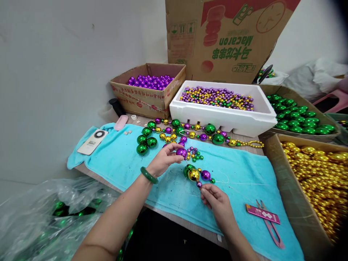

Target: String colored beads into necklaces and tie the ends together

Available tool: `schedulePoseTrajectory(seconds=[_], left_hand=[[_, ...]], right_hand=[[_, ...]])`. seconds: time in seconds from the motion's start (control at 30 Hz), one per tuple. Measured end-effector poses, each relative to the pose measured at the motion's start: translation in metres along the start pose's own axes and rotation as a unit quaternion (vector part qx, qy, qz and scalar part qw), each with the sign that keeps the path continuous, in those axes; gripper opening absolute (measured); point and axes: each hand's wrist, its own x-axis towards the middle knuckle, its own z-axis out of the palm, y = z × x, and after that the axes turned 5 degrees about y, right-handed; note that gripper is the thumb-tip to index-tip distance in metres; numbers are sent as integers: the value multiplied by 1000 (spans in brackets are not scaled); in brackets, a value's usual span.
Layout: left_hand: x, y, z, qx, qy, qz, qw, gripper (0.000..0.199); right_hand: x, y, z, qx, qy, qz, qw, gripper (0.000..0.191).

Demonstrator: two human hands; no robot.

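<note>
My left hand (166, 159) is closed on a large purple bead (181, 153), thumb and fingertips at its sides. Lower and to the right, my right hand (214, 197) pinches a small purple bead (199, 184). Between the hands hang a gold bead (194, 175) and green beads (186, 170), with another purple bead (206, 175) beside them. Small loose beads (194, 154) lie just right of my left hand on the blue towel (233, 170). Behind my hands stretches a finished-looking bead strand (210, 128), and several large green beads (146, 140) lie left of it.
A white foam box (223, 114) of small beads and a carton (144, 99) of purple beads stand behind. At right are cartons of green beads (299, 117) and gold beads (320, 181). Pink-handled scissors (273, 232) lie right; a phone (92, 141) lies left.
</note>
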Motion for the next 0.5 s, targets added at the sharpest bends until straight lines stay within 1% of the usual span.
schedulePoseTrajectory(seconds=[0.07, 0.13, 0.27, 0.33, 0.4, 0.5], left_hand=[[0, 0, -1, -29, -13, -19, 999, 41], [0, 0, -2, -28, -30, -35, 999, 41], [0, -2, -2, 25, -68, -39, 997, 42], [0, -2, -1, 42, -80, -35, 995, 43], [2, -3, -1, 47, -86, -34, 995, 42], [3, -6, -1, 42, -86, -38, 995, 43]], right_hand=[[0, 0, -1, 8, -10, 2, 1000, 38], [1, 1, -1, 8, -10, 0, 1000, 38], [6, 6, 0, -22, 41, -19, 999, 41], [8, 8, 0, -32, 62, -12, 997, 44], [10, 10, 0, -26, 54, 6, 998, 45], [10, 11, -1, -5, 4, 39, 999, 39]])
